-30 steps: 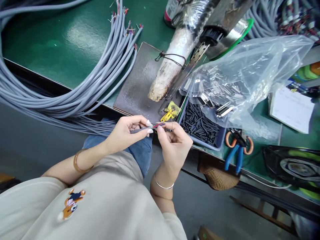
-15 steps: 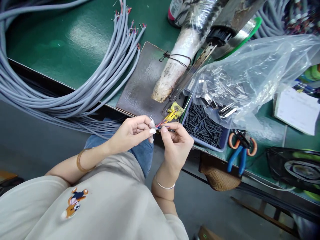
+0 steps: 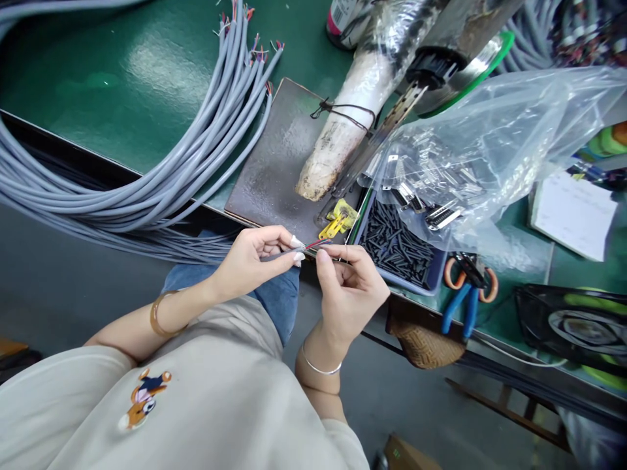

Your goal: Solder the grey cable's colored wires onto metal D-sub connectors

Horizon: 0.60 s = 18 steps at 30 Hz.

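A grey cable (image 3: 283,252) is pinched between the thumb and fingers of my left hand (image 3: 257,258), with thin coloured wires (image 3: 317,243) fanning out of its end to the right. The thumb and index finger of my right hand (image 3: 345,277) are pressed together at the wire tips; what they hold, if anything, is too small to name. Just beyond the wires, a yellow piece (image 3: 337,220) lies on a dark board (image 3: 279,160). Many grey cables (image 3: 196,156) with frayed coloured ends curve across the bench on the left.
A tray (image 3: 431,287) of short black tubes sits right of my right hand, partly under a clear bag (image 3: 509,124) of metal connectors. Blue-handled pliers (image 3: 463,307) and a notepad (image 3: 573,215) lie farther right. A wrapped white tube (image 3: 337,137) slants over the board.
My right hand has shifted slightly right and the coloured wires show more spread from the cable end. My left hand keeps its pinch. The view has moved slightly.
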Each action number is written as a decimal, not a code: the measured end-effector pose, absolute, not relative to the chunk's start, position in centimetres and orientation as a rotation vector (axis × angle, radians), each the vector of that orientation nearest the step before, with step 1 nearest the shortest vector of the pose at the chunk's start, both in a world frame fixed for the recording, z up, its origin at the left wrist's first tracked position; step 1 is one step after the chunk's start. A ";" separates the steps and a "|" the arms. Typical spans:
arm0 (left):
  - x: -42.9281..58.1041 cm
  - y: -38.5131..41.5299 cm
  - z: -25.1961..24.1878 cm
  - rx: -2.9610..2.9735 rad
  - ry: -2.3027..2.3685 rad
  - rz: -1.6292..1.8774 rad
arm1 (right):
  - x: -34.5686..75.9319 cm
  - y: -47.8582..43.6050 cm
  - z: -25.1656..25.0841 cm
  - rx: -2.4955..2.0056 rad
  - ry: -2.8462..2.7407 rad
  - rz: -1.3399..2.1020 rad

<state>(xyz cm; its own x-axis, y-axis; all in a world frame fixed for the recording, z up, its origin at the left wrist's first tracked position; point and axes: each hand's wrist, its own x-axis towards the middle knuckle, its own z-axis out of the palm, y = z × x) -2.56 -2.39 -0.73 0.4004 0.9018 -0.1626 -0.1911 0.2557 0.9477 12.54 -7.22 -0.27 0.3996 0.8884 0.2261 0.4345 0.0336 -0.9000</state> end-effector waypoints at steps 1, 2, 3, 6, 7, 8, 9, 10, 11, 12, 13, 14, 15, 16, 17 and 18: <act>-2.5 -2.4 -0.8 1.049 0.852 0.882 | 12.5 -7.2 -0.3 -1.582 -1.212 0.558; -2.5 -2.4 -0.9 1.062 0.856 0.886 | 12.5 -7.2 -0.3 -1.579 -1.217 0.578; -2.5 -2.4 -0.9 1.082 0.861 0.888 | 12.5 -7.1 -0.4 -1.577 -1.220 0.587; -2.4 -2.6 -1.1 1.164 0.891 0.907 | 12.4 -6.9 -0.4 -1.573 -1.239 0.555; -2.4 -2.6 -1.1 1.186 0.906 0.914 | 12.4 -6.9 -0.4 -1.570 -1.253 0.528; -2.4 -2.7 -1.2 1.200 0.918 0.921 | 12.3 -6.9 -0.4 -1.563 -1.280 0.485; -2.4 -2.7 -1.2 1.205 0.927 0.927 | 12.3 -6.9 -0.4 -1.548 -1.328 0.419; -2.4 -2.8 -1.2 1.202 0.930 0.931 | 12.3 -7.0 -0.5 -1.524 -1.395 0.337; -2.3 -2.8 -1.2 1.193 0.929 0.932 | 12.3 -7.1 -0.5 -1.491 -1.472 0.254; -2.4 -2.9 -1.2 1.180 0.918 0.930 | 12.3 -7.2 -0.5 -1.451 -1.545 0.181; -2.4 -2.9 -1.1 1.164 0.897 0.920 | 12.4 -7.3 -0.4 -1.405 -1.595 0.137; -2.4 -2.9 -1.0 1.147 0.870 0.904 | 12.4 -7.4 -0.3 -1.361 -1.606 0.135; -2.5 -2.8 -0.9 1.125 0.841 0.879 | 12.5 -7.5 -0.2 -1.326 -1.570 0.164; -2.6 -2.7 -0.8 1.100 0.814 0.850 | 12.6 -7.5 -0.1 -1.306 -1.494 0.203; -2.7 -2.6 -0.7 1.072 0.792 0.821 | 12.7 -7.6 0.0 -1.310 -1.398 0.239; -2.8 -2.6 -0.5 1.046 0.777 0.795 | 12.8 -7.5 0.0 -1.337 -1.303 0.272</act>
